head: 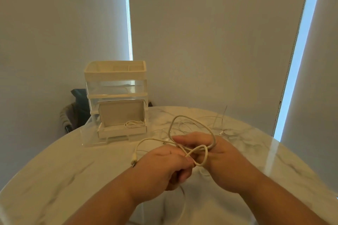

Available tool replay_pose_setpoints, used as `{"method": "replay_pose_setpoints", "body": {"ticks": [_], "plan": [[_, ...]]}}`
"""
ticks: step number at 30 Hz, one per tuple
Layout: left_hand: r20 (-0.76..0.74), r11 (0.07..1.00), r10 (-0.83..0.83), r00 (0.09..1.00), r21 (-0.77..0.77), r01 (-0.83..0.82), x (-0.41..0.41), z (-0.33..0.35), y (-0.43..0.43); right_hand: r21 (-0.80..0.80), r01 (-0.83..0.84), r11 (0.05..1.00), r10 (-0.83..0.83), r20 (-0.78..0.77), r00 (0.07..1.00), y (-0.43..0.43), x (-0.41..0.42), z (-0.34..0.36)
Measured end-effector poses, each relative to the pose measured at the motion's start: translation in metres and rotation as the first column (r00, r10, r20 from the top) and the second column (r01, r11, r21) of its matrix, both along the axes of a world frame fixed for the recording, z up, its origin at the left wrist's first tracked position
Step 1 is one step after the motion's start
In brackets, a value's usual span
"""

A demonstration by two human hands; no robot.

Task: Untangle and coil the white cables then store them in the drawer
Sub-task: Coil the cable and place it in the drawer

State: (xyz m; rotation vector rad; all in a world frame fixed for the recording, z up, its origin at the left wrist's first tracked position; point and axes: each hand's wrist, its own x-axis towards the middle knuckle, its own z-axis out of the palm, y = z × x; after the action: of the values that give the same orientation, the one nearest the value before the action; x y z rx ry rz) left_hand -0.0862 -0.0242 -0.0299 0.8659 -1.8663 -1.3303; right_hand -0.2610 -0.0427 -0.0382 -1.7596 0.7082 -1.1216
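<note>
White cable loops up above the marble surface, held in both your hands. Your left hand pinches a strand, and your right hand curls round the loop. Behind them, the open drawer seems to hold one coiled cable.

Two hands in view, each with its forearm. Left hand bare; a short dark mark shows on its back. Right hand bare. Both forearms uncovered to the frame edge, with short fingernails where visible.
</note>
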Motion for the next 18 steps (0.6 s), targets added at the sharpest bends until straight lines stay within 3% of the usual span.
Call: {"method": "replay_pose_setpoints", "body": {"ticks": [6,10,14,16,18], "plan": [[0.023,0.999,-0.042,0.999,-0.006,0.042,0.005,-0.001,-0.002,0.093,-0.061,0.994,0.064,-0.026,0.998,-0.009,0.000,-0.007],[-0.059,0.986,-0.126,0.990,0.102,0.131,0.005,0.000,0.000,0.070,-0.087,0.994,0.089,-0.028,0.996,-0.009,0.005,-0.012],[-0.183,0.989,-0.088,0.979,0.102,0.108,0.010,0.002,-0.001,-0.023,0.287,0.958,-0.288,-0.023,0.957,-0.016,0.003,-0.012],[-0.201,0.996,-0.021,0.979,0.080,0.038,0.014,0.004,-0.003,0.033,0.462,0.886,-0.463,0.075,0.883,-0.023,-0.002,-0.012],[-0.167,0.998,0.037,0.985,0.052,-0.028,0.019,0.005,-0.006,0.172,0.511,0.842,-0.539,0.261,0.801,-0.029,-0.008,-0.009]]}}
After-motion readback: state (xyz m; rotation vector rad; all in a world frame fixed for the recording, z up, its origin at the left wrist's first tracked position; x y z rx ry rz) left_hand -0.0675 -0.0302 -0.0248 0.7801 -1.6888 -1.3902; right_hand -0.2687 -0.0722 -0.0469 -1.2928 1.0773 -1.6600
